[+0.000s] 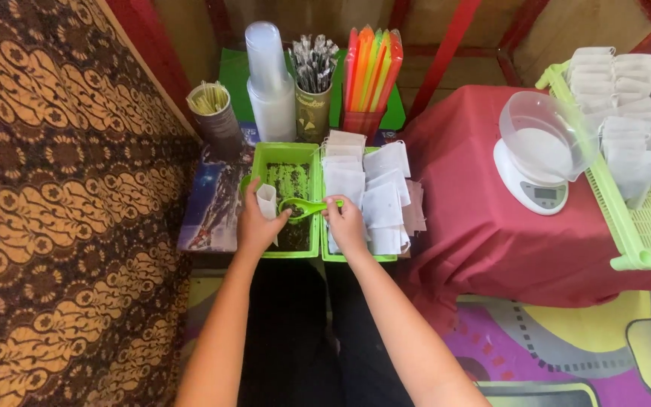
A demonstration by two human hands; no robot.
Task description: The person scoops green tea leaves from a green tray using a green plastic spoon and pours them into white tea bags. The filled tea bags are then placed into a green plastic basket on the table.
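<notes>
Forearms lead from the near edge to both hands over two green trays. Left hand (256, 224) is closed around a small white bag (267, 202), mouth up. Right hand (346, 224) pinches a green scoop (304, 206), its long axis running left-right, bowl just right of the bag above the dark-leaf tray (289, 178). Empty bags (374, 192) lie right.

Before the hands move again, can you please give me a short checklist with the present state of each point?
1. Left hand holds the small white bag: ok, it is pinched upright beside the green tray.
2. Bag mouth open: cannot tell, too small to see.
3. Right hand grips the green scoop by its handle: ok.
4. Scoop loaded with dark loose material: ok, some dark material shows in its bowl.
5. Scoop over the tray, so spills fall back in: ok.
6. Empty white bags within reach: ok, stacked in the next tray under the right hand.
</notes>
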